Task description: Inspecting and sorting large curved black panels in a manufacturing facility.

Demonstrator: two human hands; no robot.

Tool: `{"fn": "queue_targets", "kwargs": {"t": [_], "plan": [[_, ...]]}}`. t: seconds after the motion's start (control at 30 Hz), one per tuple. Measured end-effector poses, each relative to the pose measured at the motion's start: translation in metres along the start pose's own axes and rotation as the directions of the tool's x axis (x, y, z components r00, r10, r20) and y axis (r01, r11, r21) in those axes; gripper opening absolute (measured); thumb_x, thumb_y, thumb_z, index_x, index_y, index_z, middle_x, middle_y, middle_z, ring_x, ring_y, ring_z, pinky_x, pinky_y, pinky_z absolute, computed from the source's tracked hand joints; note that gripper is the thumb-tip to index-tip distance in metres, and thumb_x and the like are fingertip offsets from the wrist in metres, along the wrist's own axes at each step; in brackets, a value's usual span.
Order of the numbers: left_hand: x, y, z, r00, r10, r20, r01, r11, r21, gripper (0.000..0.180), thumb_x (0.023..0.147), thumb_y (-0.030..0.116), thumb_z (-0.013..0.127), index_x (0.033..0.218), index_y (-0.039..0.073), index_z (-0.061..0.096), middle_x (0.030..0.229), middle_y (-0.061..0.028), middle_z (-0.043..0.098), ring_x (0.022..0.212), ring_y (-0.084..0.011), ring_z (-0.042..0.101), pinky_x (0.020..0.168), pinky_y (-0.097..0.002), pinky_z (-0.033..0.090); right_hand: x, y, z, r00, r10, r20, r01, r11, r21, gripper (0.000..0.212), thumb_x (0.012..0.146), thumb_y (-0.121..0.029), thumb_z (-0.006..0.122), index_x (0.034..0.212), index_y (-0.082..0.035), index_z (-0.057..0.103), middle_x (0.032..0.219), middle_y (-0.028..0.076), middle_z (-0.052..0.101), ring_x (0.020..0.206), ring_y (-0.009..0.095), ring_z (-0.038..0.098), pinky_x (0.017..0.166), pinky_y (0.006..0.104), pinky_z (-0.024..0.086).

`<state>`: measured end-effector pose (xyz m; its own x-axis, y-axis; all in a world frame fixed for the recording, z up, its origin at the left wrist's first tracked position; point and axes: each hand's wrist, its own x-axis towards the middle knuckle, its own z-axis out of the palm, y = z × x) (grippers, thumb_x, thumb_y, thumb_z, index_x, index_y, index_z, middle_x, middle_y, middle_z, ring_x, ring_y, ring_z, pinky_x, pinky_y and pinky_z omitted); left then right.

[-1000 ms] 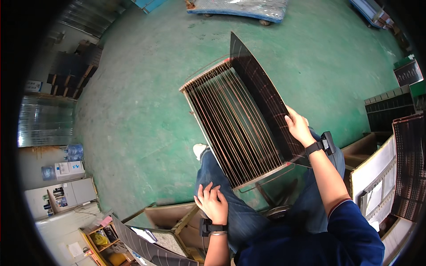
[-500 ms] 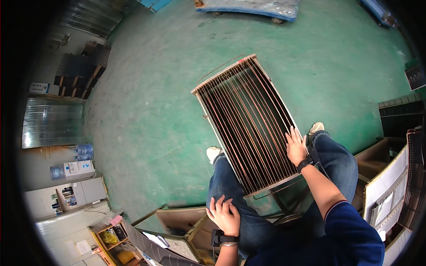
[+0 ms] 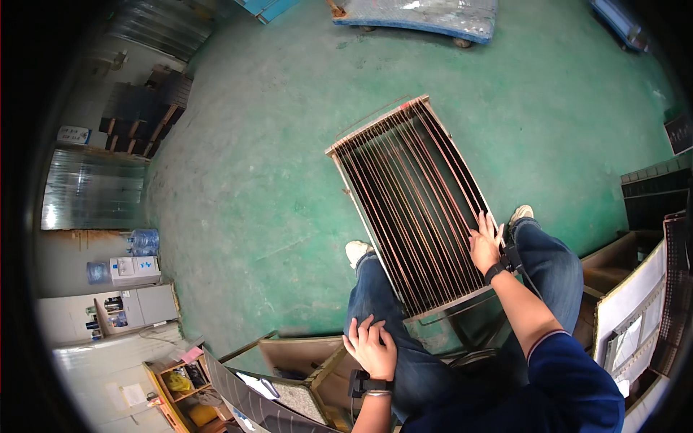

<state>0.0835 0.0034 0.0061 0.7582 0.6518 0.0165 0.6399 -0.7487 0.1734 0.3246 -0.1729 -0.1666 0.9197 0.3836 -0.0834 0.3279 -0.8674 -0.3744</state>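
Observation:
In front of me, between my knees, stands a rectangular frame (image 3: 370, 232) with a pale rim. Many thin copper-coloured rods (image 3: 422, 216) run lengthwise across it, with dark gaps between them. My right hand (image 3: 486, 245) lies on the frame's near right part, fingers spread over the outer rods and rim, gripping nothing. On my left thigh (image 3: 379, 296) rests my left hand (image 3: 372, 349), its fingers loosely apart and nothing in it. Both wrists carry black bands with small devices. The frame's underside and its support are mostly hidden.
A flat blue-edged cart (image 3: 419, 16) on wheels sits at the far side of the green floor (image 3: 238, 180). Open brown boxes (image 3: 299, 353) flank me on the left, others (image 3: 621, 263) on the right. A water dispenser (image 3: 133, 268) stands by the left wall.
The whole view has shifted slightly, moving the scene a little to the right. My right hand's fingers look a bit more spread at the frame's edge. My left hand stays on my thigh.

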Motion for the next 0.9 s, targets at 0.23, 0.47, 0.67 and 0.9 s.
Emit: {"fn": "queue_targets", "kwargs": {"t": [0.23, 0.47, 0.67, 0.9], "plan": [[-0.006, -0.005, 0.001, 0.999, 0.008, -0.041, -0.01, 0.999, -0.047, 0.012, 0.077, 0.013, 0.058, 0.087, 0.016, 0.065, 0.111, 0.0023, 0.058, 0.124, -0.0273, 0.039, 0.103, -0.0534, 0.022, -0.024, -0.011, -0.19, 0.993, -0.002, -0.122, 0.059, 0.884, 0.464, 0.027, 0.091, -0.017, 0.05, 0.102, 0.006, 0.059, 0.087, 0.028, 0.06, 0.082, 0.038, 0.062, 0.069, 0.0388, 0.049], [-0.015, 0.006, -0.018, 0.987, 0.125, 0.102, -0.058, 0.866, -0.497, 0.02, 0.084, 0.017, 0.058, 0.102, 0.016, 0.066, 0.113, -0.0014, 0.06, 0.12, -0.025, 0.046, 0.103, -0.055, 0.024, -0.09, 0.014, -0.282, 0.995, 0.103, -0.009, 0.006, 0.03, 1.0, 0.037, 0.093, -0.024, 0.053, 0.121, 0.0, 0.052, 0.11, 0.006, 0.061, 0.097, 0.013, 0.057, 0.087, 0.0264, 0.044], [-0.064, 0.074, -0.06, 0.858, 0.452, 0.244, 0.494, -0.599, -0.63, 0.045, 0.089, 0.014, 0.058, 0.131, 0.009, 0.042, 0.126, -0.0083, 0.052, 0.116, -0.0231, 0.051, 0.096, -0.0416, 0.044, -0.154, -0.044, -0.246, 0.999, -0.037, 0.03, -0.041, -0.346, 0.937, 0.04, 0.09, -0.016, 0.057, 0.126, -0.004, 0.046, 0.124, 0.008, 0.055, 0.113, 0.019, 0.053, 0.096, 0.0345, 0.042], [-0.074, 0.03, -0.082, 0.906, 0.29, 0.308, 0.423, -0.601, -0.678, 0.044, 0.089, 0.009, 0.057, 0.13, 0.009, 0.041, 0.126, -0.0061, 0.052, 0.117, -0.0221, 0.049, 0.1, -0.0391, 0.039, -0.141, 0.035, -0.289, 0.98, 0.17, -0.101, 0.187, -0.628, 0.756, 0.015, 0.095, -0.016, 0.048, 0.1, -0.007, 0.059, 0.095, 0.004, 0.067, 0.079, 0.01, 0.065, 0.065, 0.0248, 0.055]]}}
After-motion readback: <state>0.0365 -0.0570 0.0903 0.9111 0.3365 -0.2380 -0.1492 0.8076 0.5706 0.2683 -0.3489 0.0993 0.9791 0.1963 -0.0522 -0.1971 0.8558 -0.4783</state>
